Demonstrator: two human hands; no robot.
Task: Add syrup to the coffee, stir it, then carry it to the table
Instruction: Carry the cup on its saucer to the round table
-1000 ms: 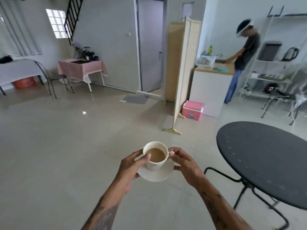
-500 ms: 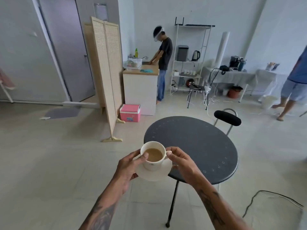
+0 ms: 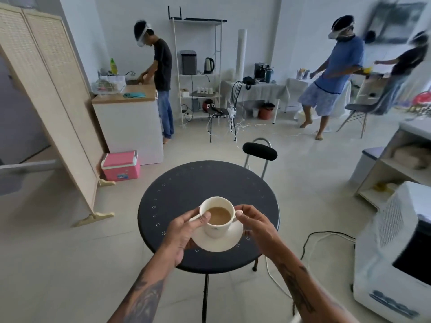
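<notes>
A white cup [image 3: 218, 226] of milky brown coffee [image 3: 218, 216] stands on a white saucer [image 3: 227, 242]. Both are held above the near part of a round dark table [image 3: 200, 183]. My left hand [image 3: 184, 231] grips the saucer's left edge, thumb resting on the cup's rim. My right hand [image 3: 257, 226] holds the right side, fingers at the cup's handle and under the saucer. Whether the saucer touches the tabletop I cannot tell.
A black-backed chair [image 3: 259, 151] stands behind the table. A folding wicker screen [image 3: 50, 94] and a pink cooler box [image 3: 121, 165] are at left. A white appliance [image 3: 394, 252] and a black cable [image 3: 319, 236] lie at right. Three people stand further back.
My view has swung right and I have come closer to the round table. The cup and saucer, held the same way, now hang over its near part.
</notes>
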